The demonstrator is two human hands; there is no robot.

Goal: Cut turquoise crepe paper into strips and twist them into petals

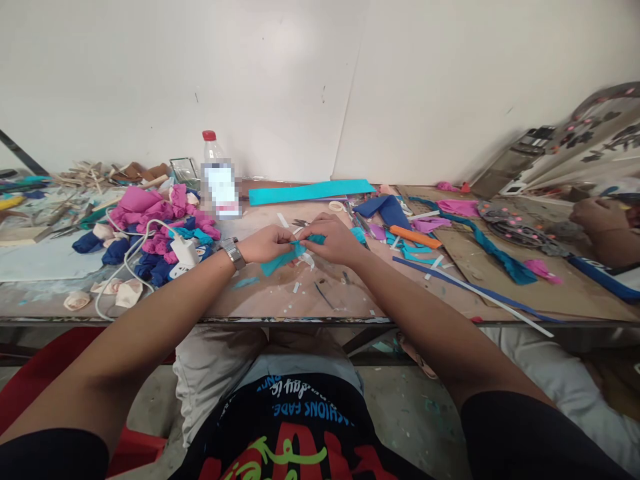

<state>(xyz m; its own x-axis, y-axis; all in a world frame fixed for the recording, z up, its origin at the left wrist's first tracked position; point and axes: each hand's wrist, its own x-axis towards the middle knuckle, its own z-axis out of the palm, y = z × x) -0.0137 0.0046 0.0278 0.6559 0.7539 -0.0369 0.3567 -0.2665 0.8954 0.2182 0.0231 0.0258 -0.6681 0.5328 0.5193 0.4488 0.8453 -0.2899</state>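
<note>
Between my two hands is a short teal strip [276, 261], which looks like crepe paper. My left hand [265, 244], with a metal watch on its wrist, pinches the strip's upper part. The fingers of my right hand [336, 240] are closed on the same strip, close beside the left fingertips. One end of the strip hangs down below my left hand. Under the fingers is a small whitish scrap [306, 261], partly hidden. Behind my hands lies a long flat turquoise strip [310, 192] against the wall.
A pile of pink and blue crepe-paper pieces [145, 213], with a white charger [185, 252] and cable, lies left. Behind stand a red-capped bottle [210, 147] and a phone [221, 190]. Rightward are an orange cutter [416, 237], paper strips and another person's hand [597, 219].
</note>
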